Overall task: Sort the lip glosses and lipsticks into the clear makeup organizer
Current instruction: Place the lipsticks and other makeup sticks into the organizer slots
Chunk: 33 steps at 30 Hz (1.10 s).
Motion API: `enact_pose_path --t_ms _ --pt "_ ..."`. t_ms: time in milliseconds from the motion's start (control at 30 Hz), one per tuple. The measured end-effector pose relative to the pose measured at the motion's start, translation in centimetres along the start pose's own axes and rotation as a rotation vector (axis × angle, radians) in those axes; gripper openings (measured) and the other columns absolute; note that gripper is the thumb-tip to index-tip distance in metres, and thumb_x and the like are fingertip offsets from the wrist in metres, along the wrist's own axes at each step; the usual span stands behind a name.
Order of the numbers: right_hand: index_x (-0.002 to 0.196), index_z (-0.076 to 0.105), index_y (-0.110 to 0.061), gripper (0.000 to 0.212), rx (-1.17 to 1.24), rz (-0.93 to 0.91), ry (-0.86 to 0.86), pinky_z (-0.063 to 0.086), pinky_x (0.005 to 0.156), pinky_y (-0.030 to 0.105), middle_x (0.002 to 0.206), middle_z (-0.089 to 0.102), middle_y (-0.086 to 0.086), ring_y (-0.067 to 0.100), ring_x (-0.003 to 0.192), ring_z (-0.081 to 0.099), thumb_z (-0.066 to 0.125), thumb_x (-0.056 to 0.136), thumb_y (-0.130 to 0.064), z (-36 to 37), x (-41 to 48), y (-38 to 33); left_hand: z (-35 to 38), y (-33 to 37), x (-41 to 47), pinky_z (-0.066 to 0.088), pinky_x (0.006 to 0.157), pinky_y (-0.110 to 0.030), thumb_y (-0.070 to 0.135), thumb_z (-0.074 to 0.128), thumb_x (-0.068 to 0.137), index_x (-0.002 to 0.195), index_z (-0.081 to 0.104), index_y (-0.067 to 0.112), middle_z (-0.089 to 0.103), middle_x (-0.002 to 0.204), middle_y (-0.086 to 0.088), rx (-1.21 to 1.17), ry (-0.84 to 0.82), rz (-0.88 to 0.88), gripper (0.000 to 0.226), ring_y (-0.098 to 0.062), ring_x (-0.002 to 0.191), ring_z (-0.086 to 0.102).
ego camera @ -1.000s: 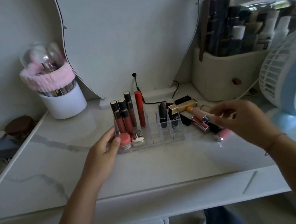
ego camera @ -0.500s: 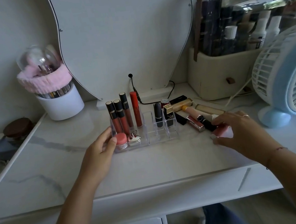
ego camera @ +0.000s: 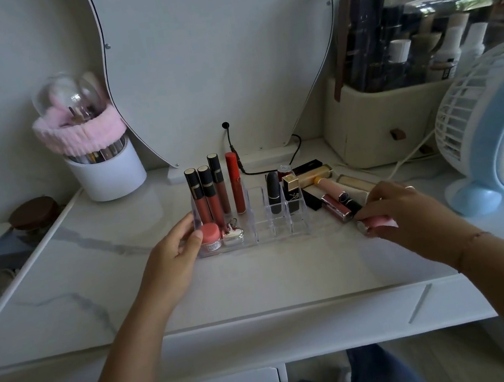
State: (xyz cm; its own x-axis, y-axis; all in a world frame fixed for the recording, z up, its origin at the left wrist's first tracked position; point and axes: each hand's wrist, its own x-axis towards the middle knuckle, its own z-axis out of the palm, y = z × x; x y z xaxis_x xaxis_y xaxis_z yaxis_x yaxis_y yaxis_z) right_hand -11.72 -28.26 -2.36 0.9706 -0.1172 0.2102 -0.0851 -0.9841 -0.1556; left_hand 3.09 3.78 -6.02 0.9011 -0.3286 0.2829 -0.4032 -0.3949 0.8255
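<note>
Right grip (ego camera: pixel 413 215) curled, pink gloss (ego camera: pixel 378 221) inside

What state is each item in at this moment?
organizer: on the table, middle slots empty, left end gripped by left hand
red lip gloss: standing capped in a back slot
black lipstick: standing capped in a slot
maroon gloss: lying flat beside the organizer
pink tube: at table level, pinched by right hand

Since 1 s ago the right hand (ego camera: pixel 413 218) has dropped from above the loose lipsticks (ego camera: pixel 336 207) to the near end of the pile. Its fingers (ego camera: pixel 368 213) now pinch the pink tube (ego camera: pixel 381 222) lying on the worktop (ego camera: pixel 290 277).
</note>
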Motion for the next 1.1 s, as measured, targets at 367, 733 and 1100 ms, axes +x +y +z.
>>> enact_pose_path --t_ms 367,733,1100 --pt "0.088 0.06 -0.033 0.013 0.693 0.027 0.16 0.049 0.066 0.006 0.076 0.067 -0.008 0.004 0.072 0.064 0.062 0.075 -0.035 -4.0 2.9 -4.2 -0.1 0.4 -0.1 0.036 0.076 -0.003 0.023 0.049 0.097 0.1 0.044 0.077 0.051 0.096 0.057 -0.017 -0.008 -0.005 0.054 0.03 0.096 0.048" --pt "0.083 0.065 -0.02 0.008 0.989 -0.096 0.099 0.056 0.07 0.021 0.071 0.072 -0.009 0.004 0.069 0.067 0.069 0.077 -0.018 -3.5 9.6 -10.8 -0.2 0.6 -0.2 0.039 0.084 -0.015 0.029 0.047 0.094 0.108 0.045 0.072 0.059 0.106 0.045 -0.025 -0.026 0.003 0.046 0.017 0.105 0.054" --pt "0.087 0.061 -0.036 0.023 0.504 -0.134 0.172 0.044 0.085 0.033 0.101 0.056 -0.011 0.011 0.097 0.051 0.062 0.07 -0.052 -1.3 11.2 -11.0 -0.5 0.8 -0.2 0.038 0.08 -0.004 0.024 0.047 0.097 0.11 0.042 0.075 0.057 0.101 0.05 0.011 -0.026 0.026 0.053 0.02 0.104 0.053"
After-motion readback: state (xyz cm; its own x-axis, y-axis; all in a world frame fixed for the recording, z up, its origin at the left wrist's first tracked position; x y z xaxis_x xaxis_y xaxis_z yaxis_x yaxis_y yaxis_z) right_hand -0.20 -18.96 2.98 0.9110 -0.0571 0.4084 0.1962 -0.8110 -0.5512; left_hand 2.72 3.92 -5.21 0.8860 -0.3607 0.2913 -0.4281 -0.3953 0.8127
